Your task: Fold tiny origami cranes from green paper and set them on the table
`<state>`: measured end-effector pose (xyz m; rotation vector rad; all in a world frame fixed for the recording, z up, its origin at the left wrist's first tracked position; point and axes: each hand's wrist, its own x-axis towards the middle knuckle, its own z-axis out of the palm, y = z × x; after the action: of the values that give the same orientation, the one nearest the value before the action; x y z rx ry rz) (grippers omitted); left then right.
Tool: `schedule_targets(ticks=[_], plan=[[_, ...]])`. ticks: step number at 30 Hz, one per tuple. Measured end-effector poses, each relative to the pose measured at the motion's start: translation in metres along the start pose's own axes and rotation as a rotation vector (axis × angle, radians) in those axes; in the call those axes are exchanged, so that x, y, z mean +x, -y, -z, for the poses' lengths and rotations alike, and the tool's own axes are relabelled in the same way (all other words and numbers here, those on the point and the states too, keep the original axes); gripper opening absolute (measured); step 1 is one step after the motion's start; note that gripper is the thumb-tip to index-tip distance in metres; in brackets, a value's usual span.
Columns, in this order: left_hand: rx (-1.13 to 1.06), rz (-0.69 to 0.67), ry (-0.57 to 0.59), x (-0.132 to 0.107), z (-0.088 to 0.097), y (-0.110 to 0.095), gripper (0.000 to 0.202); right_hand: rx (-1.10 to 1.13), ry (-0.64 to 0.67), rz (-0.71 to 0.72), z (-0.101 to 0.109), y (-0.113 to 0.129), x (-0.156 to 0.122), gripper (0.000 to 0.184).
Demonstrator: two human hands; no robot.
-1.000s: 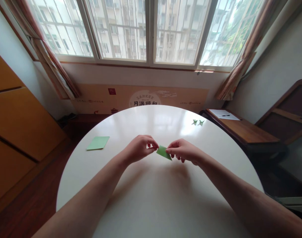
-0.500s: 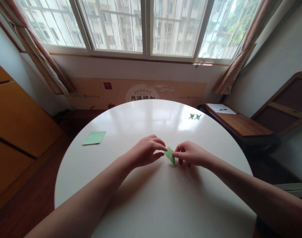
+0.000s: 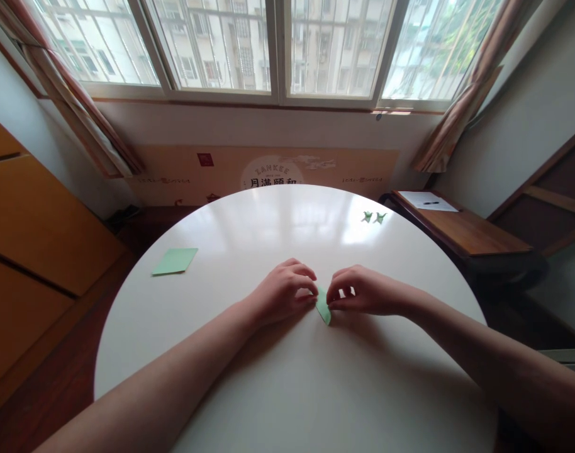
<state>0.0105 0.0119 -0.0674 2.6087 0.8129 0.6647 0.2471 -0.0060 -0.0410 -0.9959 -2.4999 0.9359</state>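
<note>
Where the two hands meet: a small folded green paper lies on the table, near its middle. Only a narrow pointed strip of it shows between the fingertips.
Left hand: the fingers are curled and drawn together. Their tips pinch the paper's left edge and bear down on it. The heel of the hand seems to rest on the tabletop, which would steady the press.
Right hand: thumb and forefinger are closed on the paper's right edge, the other fingers tucked beneath, the wrist low over the surface.
Folded green paper: it is held from both sides and kept low against the hard top, probably so the surface backs it and it can neither slide nor spring open. How many layers it has cannot be told.
Table: round, white and glossy, with both forearms laid across its near half.
Green sheet: flat and unfolded, well apart to the left near the rim, outside the sweep of the arms.
Small green figures: two, side by side at the far right rim, well away from the hands, where an elbow would not brush them.
Side table: dark wood, just beside the round table on the right, bearing a white page with a pen on it.
</note>
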Motion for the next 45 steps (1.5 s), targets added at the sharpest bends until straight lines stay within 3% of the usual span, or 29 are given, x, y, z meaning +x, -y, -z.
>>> schedule_targets(ticks=[6,10,15,20,24,27,31,38,45], plan=[[0.041,0.019,0.028,0.003,-0.001,0.0,0.007,-0.008,0.124,0.05,0.003,0.003,0.014,0.01],[0.137,0.025,0.064,0.002,0.01,-0.001,0.01,0.008,0.15,0.01,0.0,0.003,0.019,0.011],[0.391,0.038,0.141,-0.01,0.033,-0.032,0.022,0.036,0.184,-0.073,-0.001,0.004,0.024,0.008],[0.451,-0.079,0.26,-0.032,0.019,-0.062,0.02,-0.023,0.197,-0.082,0.0,0.005,0.029,0.008],[0.426,-0.063,0.288,-0.044,-0.003,-0.058,0.023,-0.034,0.201,-0.066,0.0,0.001,0.029,0.009],[0.393,-0.01,0.279,-0.047,-0.009,-0.051,0.024,-0.033,0.211,-0.049,0.001,-0.002,0.029,0.01],[0.283,0.055,0.22,-0.047,-0.009,-0.047,0.021,-0.057,0.217,-0.03,0.002,-0.001,0.028,0.012],[0.186,0.11,0.228,-0.045,-0.008,-0.05,0.023,-0.062,0.167,-0.086,-0.003,-0.002,0.026,0.009],[0.195,0.055,0.202,-0.044,-0.008,-0.048,0.028,-0.099,0.15,-0.106,-0.004,-0.001,0.025,0.01]])
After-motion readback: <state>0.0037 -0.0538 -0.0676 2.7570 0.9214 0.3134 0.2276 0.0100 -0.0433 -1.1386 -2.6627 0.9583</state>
